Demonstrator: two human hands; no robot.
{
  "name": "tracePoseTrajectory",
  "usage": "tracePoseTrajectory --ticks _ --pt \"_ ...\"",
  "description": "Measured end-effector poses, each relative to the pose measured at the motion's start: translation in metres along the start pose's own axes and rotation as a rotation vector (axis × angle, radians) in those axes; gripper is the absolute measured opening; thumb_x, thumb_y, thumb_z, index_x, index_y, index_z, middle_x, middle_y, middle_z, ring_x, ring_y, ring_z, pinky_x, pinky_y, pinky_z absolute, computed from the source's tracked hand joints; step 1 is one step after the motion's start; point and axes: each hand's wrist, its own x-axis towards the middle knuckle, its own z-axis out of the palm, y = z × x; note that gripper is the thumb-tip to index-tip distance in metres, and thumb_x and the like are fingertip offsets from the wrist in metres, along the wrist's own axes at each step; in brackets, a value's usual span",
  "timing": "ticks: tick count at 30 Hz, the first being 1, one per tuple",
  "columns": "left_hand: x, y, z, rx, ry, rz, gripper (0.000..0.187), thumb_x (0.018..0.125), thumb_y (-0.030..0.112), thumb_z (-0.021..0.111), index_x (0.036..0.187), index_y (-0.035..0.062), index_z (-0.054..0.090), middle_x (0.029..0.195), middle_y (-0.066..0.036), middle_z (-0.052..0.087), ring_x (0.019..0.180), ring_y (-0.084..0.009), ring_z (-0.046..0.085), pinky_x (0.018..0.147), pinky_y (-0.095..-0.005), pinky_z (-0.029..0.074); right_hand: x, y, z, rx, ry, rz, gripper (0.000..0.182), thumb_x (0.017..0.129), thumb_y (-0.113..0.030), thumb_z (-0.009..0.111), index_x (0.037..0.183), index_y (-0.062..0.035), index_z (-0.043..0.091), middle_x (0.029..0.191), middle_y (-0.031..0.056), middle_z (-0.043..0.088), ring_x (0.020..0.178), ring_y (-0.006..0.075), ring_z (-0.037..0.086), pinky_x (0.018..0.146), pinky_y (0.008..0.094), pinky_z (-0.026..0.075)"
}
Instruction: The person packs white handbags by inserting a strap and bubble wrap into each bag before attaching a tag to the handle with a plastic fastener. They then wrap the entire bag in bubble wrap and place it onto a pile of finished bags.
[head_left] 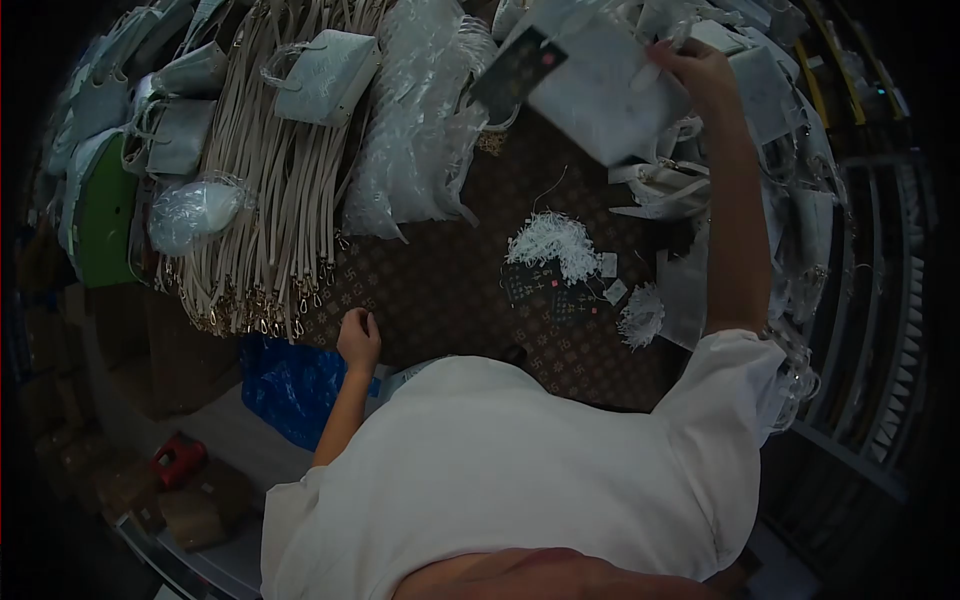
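Raised at the upper right, my right hand (695,75) is closed on the upper edge of a white handbag (610,105), which tilts over the far side of the table. A dark printed card (518,72) hangs beside the bag's left side. Down at the table's near edge, my left hand (358,340) has its fingers curled in, and nothing shows in them. The hanging ends of a bundle of beige straps (265,210) with gold clasps lie just left of it.
Clear plastic bags (415,120) are piled behind the straps. A heap of white strings (550,243) and dark cards (575,303) lies on the patterned brown tabletop (440,280). More white bags (680,185) crowd the right side. A blue plastic bag (290,390) hangs below the left edge.
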Motion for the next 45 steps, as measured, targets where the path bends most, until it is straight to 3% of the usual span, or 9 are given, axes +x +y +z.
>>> tracePoseTrajectory --ticks 8,14,18,24,28,30,34,38,45 --pt "0.002 0.004 -0.001 0.032 -0.027 -0.064 0.009 0.080 0.014 0.057 0.080 0.0058 0.053 0.070 -0.009 0.053 0.061 -0.0260 0.054 0.055 -0.0350 0.044 0.149 0.083 0.054 -0.535 0.427 0.195 0.048 0.071 -0.034 0.068 0.090 0.0093 0.062 0.087 0.0184 0.065 0.080 0.0265 0.064 0.067 0.0351 0.050" --pt "0.001 0.007 0.000 0.025 -0.031 -0.123 0.009 0.080 0.013 0.058 0.078 0.0052 0.053 0.068 -0.009 0.053 0.058 -0.0251 0.054 0.053 -0.0342 0.044 0.127 0.072 0.088 -0.385 0.355 0.225 0.047 0.075 -0.029 0.064 0.101 0.0093 0.057 0.096 0.0261 0.059 0.089 0.0337 0.060 0.072 0.0431 0.049" --pt "0.018 0.008 -0.003 -0.238 -0.048 -0.135 0.007 0.080 0.009 0.058 0.083 0.0026 0.056 0.071 -0.012 0.055 0.061 -0.0236 0.056 0.056 -0.0309 0.045 0.080 0.083 0.133 -0.651 0.583 -0.450 0.050 0.075 -0.027 0.064 0.112 0.0038 0.049 0.111 0.0237 0.046 0.100 0.0369 0.051 0.081 0.0426 0.045" --pt "0.150 0.057 -0.035 -0.366 0.295 0.088 0.010 0.083 0.006 0.056 0.091 0.0013 0.055 0.079 -0.008 0.055 0.067 -0.0151 0.054 0.059 -0.0255 0.044 0.004 0.056 0.151 -0.481 0.100 -0.547 0.031 0.080 -0.008 0.058 0.110 -0.0017 0.053 0.117 0.0199 0.045 0.105 0.0348 0.049 0.087 0.0380 0.041" --pt "0.290 0.045 -0.038 -0.077 0.447 0.335 0.041 0.078 0.020 0.063 0.107 -0.0049 0.048 0.102 -0.019 0.052 0.098 -0.0326 0.049 0.085 -0.0395 0.041 -0.030 0.035 0.146 -0.424 -0.235 -0.635 0.027 0.078 -0.004 0.059 0.104 0.0002 0.055 0.109 0.0163 0.052 0.096 0.0309 0.055 0.078 0.0362 0.046" --pt "0.363 0.028 -0.029 0.050 0.534 0.135 0.064 0.074 0.034 0.068 0.116 -0.0078 0.044 0.113 -0.023 0.049 0.106 -0.0356 0.047 0.089 -0.0394 0.039 -0.046 0.025 0.145 -0.378 -0.297 -0.649 0.026 0.078 -0.004 0.060 0.104 0.0009 0.054 0.107 0.0155 0.053 0.092 0.0302 0.056 0.076 0.0351 0.047" --pt "0.459 -0.020 -0.016 -0.229 0.144 -0.008 0.083 0.060 0.052 0.075 0.113 -0.0081 0.051 0.109 -0.021 0.057 0.100 -0.0283 0.056 0.081 -0.0353 0.045 -0.081 0.020 0.143 -0.102 -0.478 -0.350 0.024 0.077 -0.003 0.061 0.100 0.0009 0.056 0.099 0.0118 0.057 0.081 0.0241 0.059 0.069 0.0303 0.048" --pt "0.410 0.026 -0.059 -0.561 -0.274 0.001 0.050 0.066 0.043 0.075 0.095 0.0027 0.065 0.089 -0.006 0.063 0.076 -0.0179 0.057 0.066 -0.0276 0.044 -0.138 0.043 0.128 0.013 -0.525 -0.066 0.022 0.078 -0.005 0.062 0.099 0.0005 0.058 0.090 0.0103 0.060 0.074 0.0194 0.059 0.066 0.0286 0.047" --pt "0.186 0.051 -0.158 -0.542 -0.020 -0.093 0.032 0.071 0.012 0.073 0.098 -0.0001 0.059 0.090 -0.006 0.059 0.082 -0.0138 0.056 0.075 -0.0262 0.045 -0.267 0.123 0.097 -0.282 -0.250 0.277 0.013 0.079 -0.006 0.058 0.089 0.0010 0.062 0.084 0.0156 0.062 0.075 0.0229 0.063 0.065 0.0295 0.047"
